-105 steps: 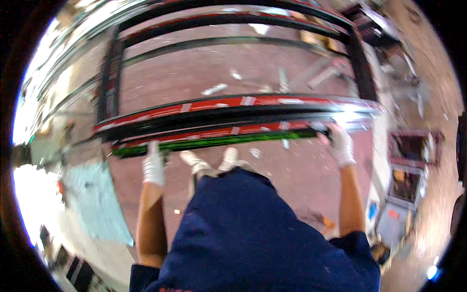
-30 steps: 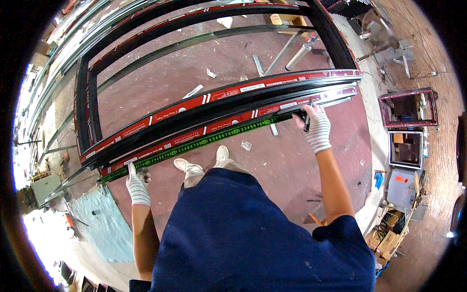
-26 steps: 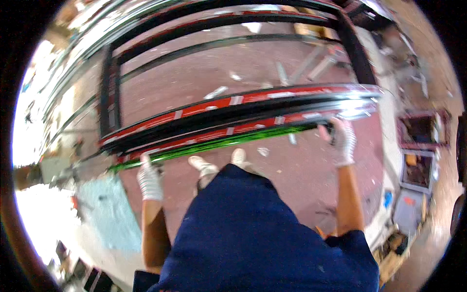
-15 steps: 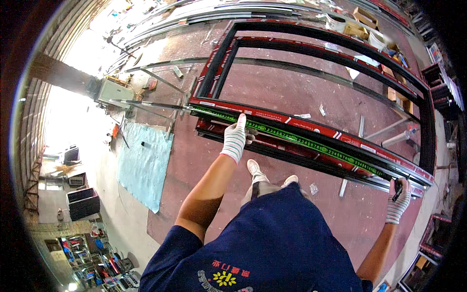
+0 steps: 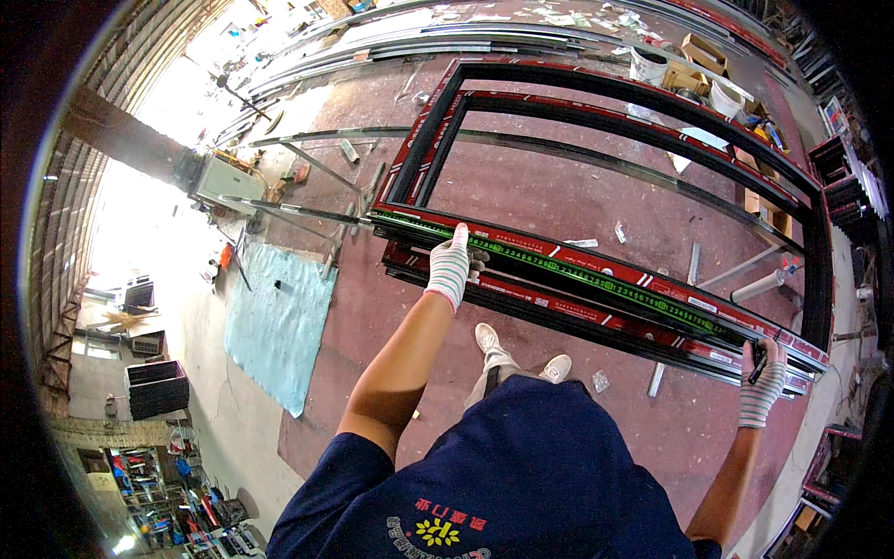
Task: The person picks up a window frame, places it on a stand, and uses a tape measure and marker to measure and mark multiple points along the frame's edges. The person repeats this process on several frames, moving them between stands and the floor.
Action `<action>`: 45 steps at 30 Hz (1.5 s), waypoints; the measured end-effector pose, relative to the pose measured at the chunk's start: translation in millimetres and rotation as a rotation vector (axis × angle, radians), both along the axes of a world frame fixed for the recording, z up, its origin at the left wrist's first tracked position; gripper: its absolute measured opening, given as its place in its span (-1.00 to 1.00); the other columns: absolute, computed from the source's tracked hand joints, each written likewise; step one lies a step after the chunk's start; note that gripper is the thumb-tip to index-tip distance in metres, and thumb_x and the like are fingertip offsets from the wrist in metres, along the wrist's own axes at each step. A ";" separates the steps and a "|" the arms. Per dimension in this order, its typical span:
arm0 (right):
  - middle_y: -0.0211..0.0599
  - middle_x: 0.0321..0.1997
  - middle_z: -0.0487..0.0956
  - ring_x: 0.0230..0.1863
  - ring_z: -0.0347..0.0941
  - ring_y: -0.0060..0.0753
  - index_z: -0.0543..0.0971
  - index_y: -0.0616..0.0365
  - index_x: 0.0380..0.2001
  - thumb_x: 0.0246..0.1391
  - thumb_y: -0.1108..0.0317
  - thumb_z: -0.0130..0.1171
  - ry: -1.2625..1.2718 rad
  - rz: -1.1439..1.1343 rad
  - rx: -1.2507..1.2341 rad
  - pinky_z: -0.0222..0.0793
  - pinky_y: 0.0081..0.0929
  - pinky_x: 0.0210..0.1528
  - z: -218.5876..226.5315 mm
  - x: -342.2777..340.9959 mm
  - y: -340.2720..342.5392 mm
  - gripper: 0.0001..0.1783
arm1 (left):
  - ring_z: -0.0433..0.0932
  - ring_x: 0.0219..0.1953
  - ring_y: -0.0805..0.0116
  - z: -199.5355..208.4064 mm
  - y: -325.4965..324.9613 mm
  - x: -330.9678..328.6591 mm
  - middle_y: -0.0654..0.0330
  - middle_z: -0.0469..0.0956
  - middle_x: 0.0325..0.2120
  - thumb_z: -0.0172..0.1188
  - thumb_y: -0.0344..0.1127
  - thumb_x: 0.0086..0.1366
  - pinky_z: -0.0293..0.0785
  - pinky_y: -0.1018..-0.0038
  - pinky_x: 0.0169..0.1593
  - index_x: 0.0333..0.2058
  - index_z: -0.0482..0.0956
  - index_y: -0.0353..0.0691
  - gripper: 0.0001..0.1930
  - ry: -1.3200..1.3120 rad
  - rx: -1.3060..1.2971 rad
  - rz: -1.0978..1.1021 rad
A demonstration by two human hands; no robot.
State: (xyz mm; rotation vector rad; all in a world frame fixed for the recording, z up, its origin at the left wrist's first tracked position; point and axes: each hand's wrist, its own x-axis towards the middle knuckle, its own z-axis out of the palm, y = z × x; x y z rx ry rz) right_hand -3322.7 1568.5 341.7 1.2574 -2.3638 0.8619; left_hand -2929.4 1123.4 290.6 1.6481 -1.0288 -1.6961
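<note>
A green measuring tape (image 5: 577, 277) is stretched along the near side of a large dark window or door frame (image 5: 643, 277) with red film strips. My left hand (image 5: 453, 268), in a striped glove, pinches the tape against the frame's near edge, thumb on top and fingers curled underneath. At the frame's near right corner my right hand (image 5: 764, 387), also gloved, is closed around a slim black object (image 5: 758, 361), too small to tell whether it is a marker. The tape's right end lies close to this hand. More red-and-black frame profiles (image 5: 559, 312) lie just below the near side.
The frame rests on metal stands, with a bar (image 5: 307, 213) jutting out left. A light blue sheet (image 5: 279, 326) lies on the floor at left. Buckets (image 5: 647, 65) and boxes (image 5: 705, 53) stand at the far right. Long profiles (image 5: 438, 44) lie beyond.
The view has tilted slightly, so the frame and my feet sit lower in the picture. Both hands keep nearly the same places along the tape.
</note>
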 end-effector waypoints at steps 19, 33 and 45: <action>-0.14 -0.38 0.53 -0.26 0.48 -0.01 0.57 0.04 -0.37 -0.11 0.18 0.41 0.171 -0.235 0.276 0.44 -0.12 -0.25 -3.1 -7.8 -15.1 -0.72 | 0.44 -0.67 0.35 -35.2 -23.5 7.2 0.10 0.59 -0.53 0.11 0.40 0.24 0.26 0.48 -0.67 -0.39 0.51 -0.21 -0.35 -0.068 0.044 -0.080; -0.16 -0.39 0.53 -0.27 0.49 -0.02 0.57 0.04 -0.37 -0.16 0.18 0.45 0.117 -0.206 0.216 0.45 -0.15 -0.23 -3.8 -9.0 -16.3 -0.69 | 0.43 -0.66 0.37 -33.9 -24.0 19.1 0.12 0.57 -0.54 0.22 0.31 0.23 0.25 0.50 -0.65 -0.30 0.50 -0.19 -0.43 0.028 0.055 0.007; -0.17 -0.47 0.57 -0.42 0.53 -0.13 0.57 0.10 -0.36 -0.07 0.11 0.44 -0.447 0.014 -0.004 0.46 -0.28 -0.30 27.0 92.9 -4.1 -0.65 | 0.48 -0.33 0.46 87.5 57.5 -39.7 0.26 0.51 -0.38 0.23 -0.04 0.35 0.42 0.54 -0.31 -0.12 0.55 -0.20 -0.65 0.346 -0.339 -0.212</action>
